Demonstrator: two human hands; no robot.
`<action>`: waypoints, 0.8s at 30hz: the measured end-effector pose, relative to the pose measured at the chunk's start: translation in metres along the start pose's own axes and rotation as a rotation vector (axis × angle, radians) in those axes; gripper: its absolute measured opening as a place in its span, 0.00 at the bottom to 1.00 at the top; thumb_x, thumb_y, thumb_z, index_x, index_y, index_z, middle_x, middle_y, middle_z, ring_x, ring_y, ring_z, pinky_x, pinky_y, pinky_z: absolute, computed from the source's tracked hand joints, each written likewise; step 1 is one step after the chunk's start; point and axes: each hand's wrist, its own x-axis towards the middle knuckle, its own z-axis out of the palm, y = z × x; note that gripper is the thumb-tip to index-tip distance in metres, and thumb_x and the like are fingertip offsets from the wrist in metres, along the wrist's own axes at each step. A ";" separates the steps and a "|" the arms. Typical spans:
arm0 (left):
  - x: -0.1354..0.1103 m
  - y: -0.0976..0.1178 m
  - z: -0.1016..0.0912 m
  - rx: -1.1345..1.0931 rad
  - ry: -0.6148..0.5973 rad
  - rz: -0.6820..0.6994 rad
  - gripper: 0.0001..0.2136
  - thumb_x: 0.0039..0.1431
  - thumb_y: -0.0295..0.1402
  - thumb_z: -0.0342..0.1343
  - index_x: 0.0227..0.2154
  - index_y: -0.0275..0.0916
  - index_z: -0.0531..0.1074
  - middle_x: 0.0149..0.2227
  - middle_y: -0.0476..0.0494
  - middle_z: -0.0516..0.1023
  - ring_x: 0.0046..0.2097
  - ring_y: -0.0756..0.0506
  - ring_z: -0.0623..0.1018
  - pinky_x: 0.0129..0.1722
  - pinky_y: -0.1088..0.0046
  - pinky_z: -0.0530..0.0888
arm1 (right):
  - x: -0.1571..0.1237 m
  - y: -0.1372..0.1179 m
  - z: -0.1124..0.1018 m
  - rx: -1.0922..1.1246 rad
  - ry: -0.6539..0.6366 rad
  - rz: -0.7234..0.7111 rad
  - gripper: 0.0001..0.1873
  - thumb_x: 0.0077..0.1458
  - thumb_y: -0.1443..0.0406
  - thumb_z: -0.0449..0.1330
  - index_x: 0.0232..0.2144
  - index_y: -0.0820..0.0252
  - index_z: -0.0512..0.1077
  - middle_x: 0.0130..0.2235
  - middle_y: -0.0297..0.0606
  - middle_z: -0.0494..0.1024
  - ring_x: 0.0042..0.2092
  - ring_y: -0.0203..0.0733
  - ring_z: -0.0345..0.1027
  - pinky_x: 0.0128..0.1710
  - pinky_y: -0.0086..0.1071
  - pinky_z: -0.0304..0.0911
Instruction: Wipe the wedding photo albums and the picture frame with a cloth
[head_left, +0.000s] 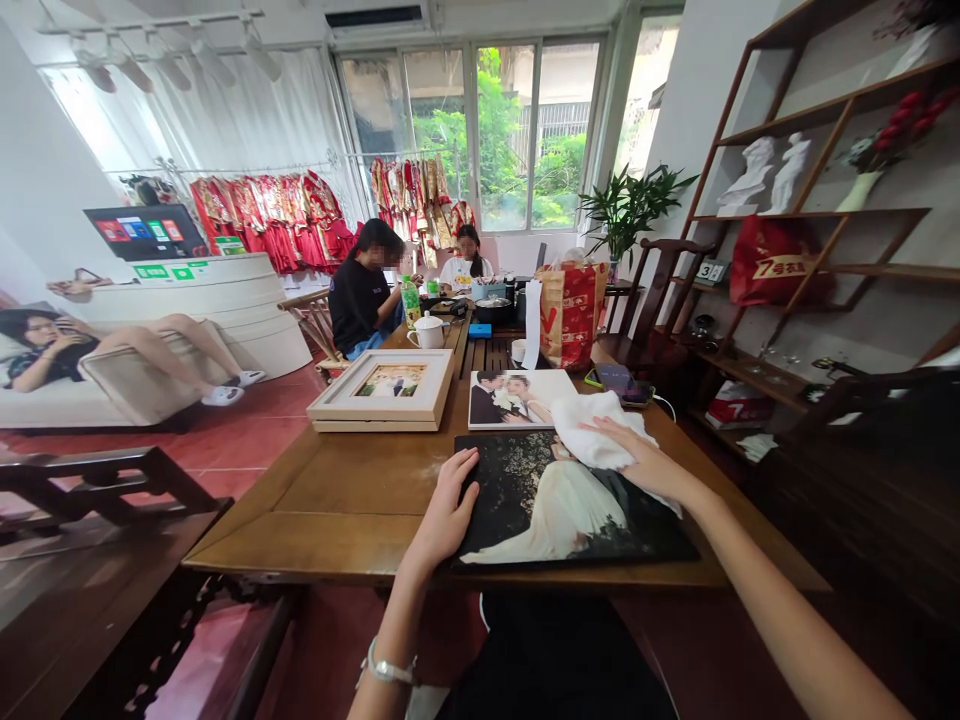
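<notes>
A dark photo panel (pixel 510 500) showing a pale, flowing gown lies flat on the wooden table in front of me. My left hand (pixel 451 500) rests on its left edge, fingers stretched out and thumb apart. Over the panel's upper right part, my right hand (pixel 626 450) holds a bunched white cloth (pixel 592 425) against the surface; the cloth hides that corner. Just behind lies a white-edged photo print (pixel 491 400) of a couple, partly covered by the cloth. Left of it sits a cream picture frame (pixel 337 408) with a small photo inside.
Behind the frame is a white lidded cup (pixel 429 332). A red and tan paper bag (pixel 574 320) stands at the back right, with a phone (pixel 626 385) on a cable nearby. Two people sit at the far end; another lies on a sofa (pixel 142 385). Shelves (pixel 825 220) line the right.
</notes>
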 end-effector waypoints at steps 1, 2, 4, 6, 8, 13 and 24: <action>0.000 0.000 0.000 0.002 0.003 0.000 0.18 0.63 0.31 0.45 0.56 0.45 0.61 0.60 0.42 0.60 0.63 0.45 0.58 0.63 0.58 0.54 | 0.005 -0.006 0.004 -0.015 0.005 0.013 0.31 0.50 0.72 0.50 0.58 0.55 0.62 0.64 0.42 0.55 0.65 0.50 0.43 0.61 0.51 0.41; 0.000 0.000 0.000 0.006 0.004 0.001 0.18 0.63 0.31 0.45 0.56 0.45 0.61 0.60 0.42 0.60 0.63 0.44 0.58 0.63 0.57 0.54 | 0.007 -0.014 0.009 -0.024 0.009 0.021 0.34 0.47 0.74 0.50 0.57 0.54 0.63 0.64 0.42 0.54 0.65 0.52 0.40 0.61 0.53 0.39; 0.000 0.000 0.000 0.012 0.003 0.003 0.18 0.63 0.31 0.44 0.56 0.45 0.60 0.60 0.42 0.60 0.63 0.44 0.58 0.63 0.56 0.54 | -0.004 -0.036 0.017 -0.051 -0.002 0.011 0.40 0.40 0.78 0.50 0.58 0.52 0.62 0.65 0.41 0.50 0.66 0.54 0.35 0.61 0.55 0.34; -0.001 0.001 0.000 0.012 -0.003 0.001 0.19 0.63 0.30 0.44 0.56 0.46 0.60 0.60 0.42 0.60 0.63 0.44 0.58 0.63 0.56 0.54 | -0.029 -0.062 0.024 -0.082 -0.054 -0.053 0.48 0.34 0.81 0.49 0.59 0.46 0.59 0.67 0.37 0.45 0.66 0.51 0.30 0.62 0.54 0.32; 0.000 0.001 0.000 0.008 -0.004 -0.007 0.19 0.63 0.30 0.44 0.56 0.46 0.60 0.60 0.42 0.60 0.63 0.45 0.58 0.63 0.57 0.54 | -0.062 -0.086 0.026 -0.086 -0.146 -0.151 0.51 0.32 0.81 0.49 0.60 0.42 0.56 0.67 0.32 0.41 0.66 0.49 0.27 0.62 0.53 0.30; 0.000 0.000 0.001 0.007 -0.003 -0.007 0.19 0.63 0.30 0.44 0.56 0.45 0.61 0.60 0.41 0.60 0.63 0.44 0.58 0.63 0.56 0.54 | -0.125 -0.097 0.016 0.007 -0.299 -0.202 0.47 0.40 0.78 0.50 0.61 0.39 0.52 0.67 0.23 0.35 0.66 0.49 0.27 0.63 0.52 0.33; 0.000 0.000 0.001 -0.003 -0.011 0.009 0.19 0.62 0.29 0.44 0.56 0.45 0.61 0.60 0.41 0.60 0.63 0.44 0.57 0.63 0.55 0.53 | -0.041 -0.033 0.012 -0.261 0.049 0.149 0.39 0.40 0.78 0.49 0.58 0.57 0.62 0.64 0.45 0.54 0.65 0.52 0.41 0.61 0.52 0.42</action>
